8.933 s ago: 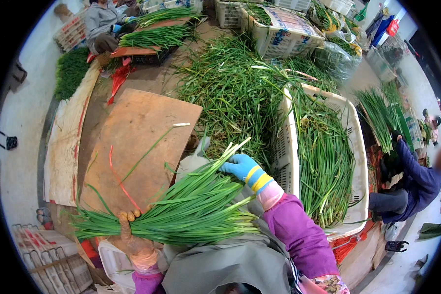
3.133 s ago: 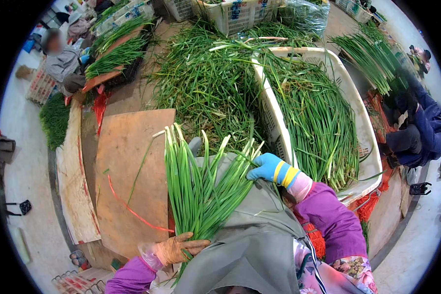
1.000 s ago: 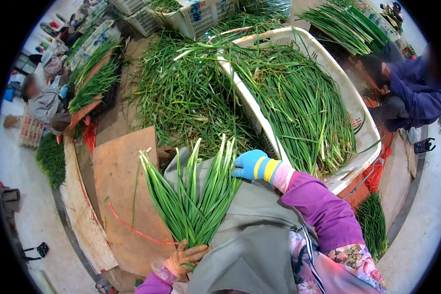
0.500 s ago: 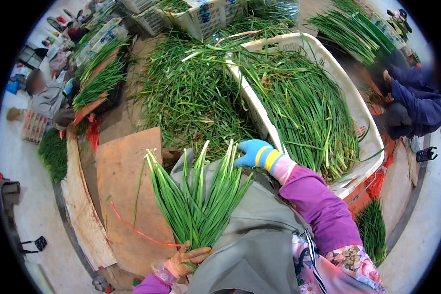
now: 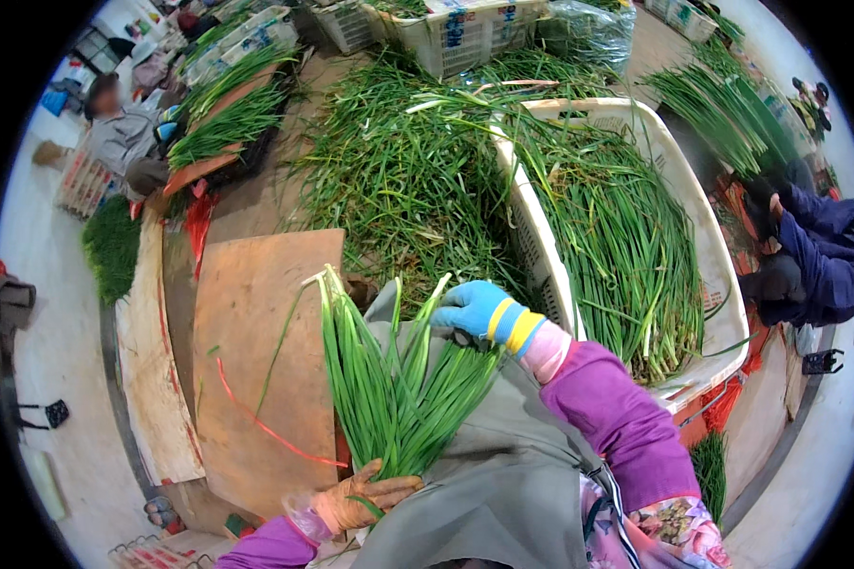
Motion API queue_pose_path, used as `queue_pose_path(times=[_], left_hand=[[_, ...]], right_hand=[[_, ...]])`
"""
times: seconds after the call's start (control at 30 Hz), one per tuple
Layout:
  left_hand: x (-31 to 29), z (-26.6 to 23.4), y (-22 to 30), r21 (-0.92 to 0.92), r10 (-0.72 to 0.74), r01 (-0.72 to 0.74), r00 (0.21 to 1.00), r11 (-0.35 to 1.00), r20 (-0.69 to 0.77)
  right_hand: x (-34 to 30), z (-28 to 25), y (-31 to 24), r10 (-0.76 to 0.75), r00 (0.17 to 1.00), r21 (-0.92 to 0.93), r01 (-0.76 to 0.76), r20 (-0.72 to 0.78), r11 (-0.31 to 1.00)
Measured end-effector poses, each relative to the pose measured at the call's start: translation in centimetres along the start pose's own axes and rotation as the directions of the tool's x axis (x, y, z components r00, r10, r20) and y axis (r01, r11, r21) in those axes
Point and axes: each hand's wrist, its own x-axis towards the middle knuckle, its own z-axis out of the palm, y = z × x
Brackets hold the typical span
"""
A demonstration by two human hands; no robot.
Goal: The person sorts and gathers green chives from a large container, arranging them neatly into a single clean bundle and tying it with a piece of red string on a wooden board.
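A fanned bunch of garlic chives (image 5: 394, 398) lies over my lap on a grey apron (image 5: 503, 455), its pale stem ends pointing away from me. Around its lower, leafy end is wrapped my left hand (image 5: 365, 495), in an orange glove. My right hand (image 5: 484, 313), in a blue glove with yellow bands, is closed at the stem ends on the bunch's right side; its fingertips are partly hidden among them. To the left, a red tie strip (image 5: 266, 427) and a loose chive leaf rest on a brown board (image 5: 256, 322).
A large white crate (image 5: 721, 256) full of chives stands at the right, beside a loose heap of chives (image 5: 408, 180). More crates (image 5: 474, 43) are at the back. One person (image 5: 128, 133) sits at the far left, another (image 5: 816, 237) at the right.
The view has shifted, so the surroundings sit farther right and lower. My right fingers have closed over the stem ends on the bunch's right side. My left hand keeps its hold.
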Motion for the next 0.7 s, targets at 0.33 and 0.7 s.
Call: queue_pose_path(times=[0.33, 0.7], left_hand=[[0.1, 1.6, 0.3, -0.020, 0.003, -0.003, 0.999, 1.000, -0.037], [1.9, -2.0, -0.5, -0.349, 0.046, -0.041, 0.999, 0.936, 0.006]], right_hand=[[2.9, -7.4, 2.1, 0.194, 0.773, 0.784, 0.533, -0.604, 0.319], [7.3, 4.1, -6.6, -0.300, 0.945, -0.051, 0.296, -0.132, 0.954]])
